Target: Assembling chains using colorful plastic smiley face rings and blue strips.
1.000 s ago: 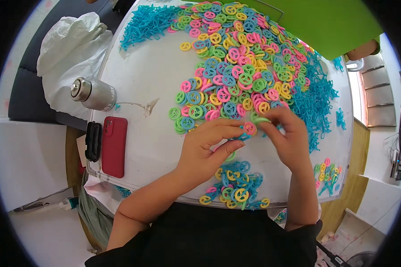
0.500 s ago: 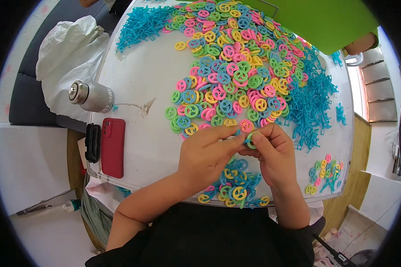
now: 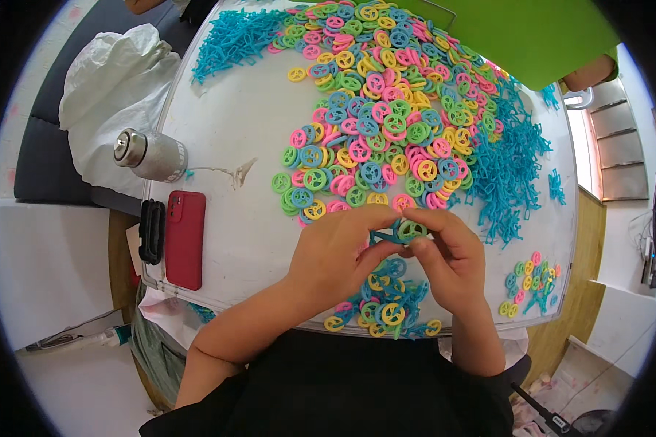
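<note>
My left hand (image 3: 328,251) pinches a small blue forked plastic piece (image 3: 383,237) between thumb and index finger. Against that piece's end sits a green spoked plastic wheel (image 3: 414,231), gripped by the thumb and fingers of my right hand (image 3: 453,266). Both hands are close together over the near part of the table. Under them, by the table's edge, lies a heap of blue pieces with coloured wheels (image 3: 392,315), partly covered by my left hand. Beyond my fingers spreads a big pile of pink, yellow, green and blue wheels (image 3: 372,127).
Blue pieces form a heap (image 3: 509,175) at right and another (image 3: 237,42) far left. A small group of wheels (image 3: 530,280) lies near right. A red phone (image 3: 186,247), black case (image 3: 151,231) and metal flask (image 3: 157,156) line the left edge. Across the table is a person in green (image 3: 539,36).
My right fingers have shifted around the green wheel, which now faces up more openly. More of the blue piece shows between my hands.
</note>
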`<action>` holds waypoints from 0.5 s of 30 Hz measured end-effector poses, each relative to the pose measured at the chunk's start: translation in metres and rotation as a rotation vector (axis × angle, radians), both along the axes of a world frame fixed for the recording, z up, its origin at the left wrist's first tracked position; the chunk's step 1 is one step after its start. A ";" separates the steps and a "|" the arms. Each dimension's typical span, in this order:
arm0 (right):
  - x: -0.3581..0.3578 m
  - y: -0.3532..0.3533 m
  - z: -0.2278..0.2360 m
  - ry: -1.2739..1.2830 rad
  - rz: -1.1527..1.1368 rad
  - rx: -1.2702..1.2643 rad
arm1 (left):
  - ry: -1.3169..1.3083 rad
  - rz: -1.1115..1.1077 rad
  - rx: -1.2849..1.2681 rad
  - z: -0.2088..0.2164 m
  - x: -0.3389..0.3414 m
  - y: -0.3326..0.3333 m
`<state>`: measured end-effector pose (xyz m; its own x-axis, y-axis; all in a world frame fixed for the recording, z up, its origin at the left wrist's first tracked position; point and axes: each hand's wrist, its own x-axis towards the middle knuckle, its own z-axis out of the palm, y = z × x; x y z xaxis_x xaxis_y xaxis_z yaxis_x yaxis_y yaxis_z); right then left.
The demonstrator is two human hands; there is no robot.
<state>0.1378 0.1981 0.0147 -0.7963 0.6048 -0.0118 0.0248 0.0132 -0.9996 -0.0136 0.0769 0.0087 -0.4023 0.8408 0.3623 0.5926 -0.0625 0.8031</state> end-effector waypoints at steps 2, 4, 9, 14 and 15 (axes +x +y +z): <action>0.002 0.003 0.009 -0.009 0.037 0.275 | -0.126 0.006 0.000 0.002 0.000 0.000; 0.006 0.009 0.014 -0.058 0.086 0.267 | -0.135 -0.024 -0.071 0.005 -0.002 -0.002; 0.005 0.016 0.016 -0.171 0.178 0.530 | -0.101 -0.013 -0.124 0.002 0.000 -0.002; 0.006 0.011 0.016 -0.173 0.125 0.596 | 0.036 0.024 -0.187 -0.002 0.012 -0.004; 0.006 0.010 0.016 -0.173 0.123 0.596 | 0.102 0.038 -0.171 -0.002 0.014 -0.005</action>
